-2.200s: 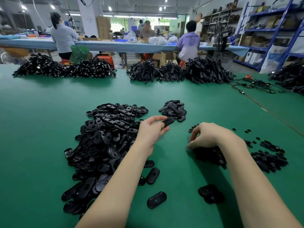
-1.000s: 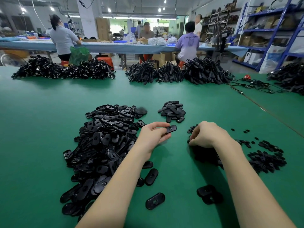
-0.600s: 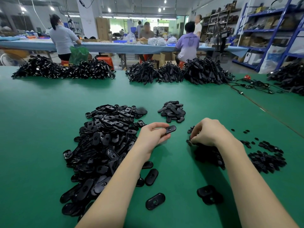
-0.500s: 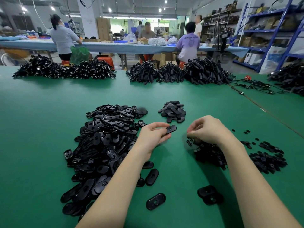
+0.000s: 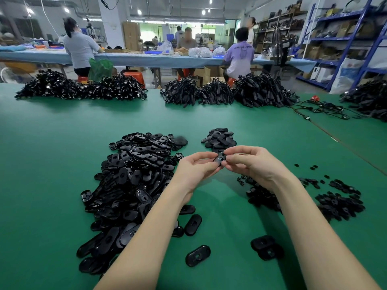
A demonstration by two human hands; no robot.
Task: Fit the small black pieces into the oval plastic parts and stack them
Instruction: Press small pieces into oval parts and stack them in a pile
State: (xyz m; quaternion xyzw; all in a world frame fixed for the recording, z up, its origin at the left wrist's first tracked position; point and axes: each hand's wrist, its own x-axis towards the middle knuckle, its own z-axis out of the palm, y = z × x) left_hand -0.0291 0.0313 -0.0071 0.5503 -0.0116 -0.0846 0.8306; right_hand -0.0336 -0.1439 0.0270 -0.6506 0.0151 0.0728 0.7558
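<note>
Both hands meet above the green table [image 5: 52, 155]. My left hand [image 5: 195, 168] pinches a black oval plastic part [image 5: 218, 160] between thumb and fingers. My right hand [image 5: 249, 162] has its fingertips on the same part; a small black piece between them is mostly hidden. A big heap of oval parts [image 5: 129, 181] lies to the left. A small stack of oval parts [image 5: 219, 138] sits just beyond my hands. Small black pieces [image 5: 335, 201] are scattered at the right, partly under my right forearm.
Loose oval parts [image 5: 198, 255] lie near the front edge, with two more [image 5: 267, 246] to their right. Long mounds of black cabled items [image 5: 259, 93] line the far side, and loose cables [image 5: 326, 107] trail at the back right. People work at a table behind.
My right hand has lifted off the pile of small pieces and moved left to the oval part held by my left hand. The left hand has barely shifted.
</note>
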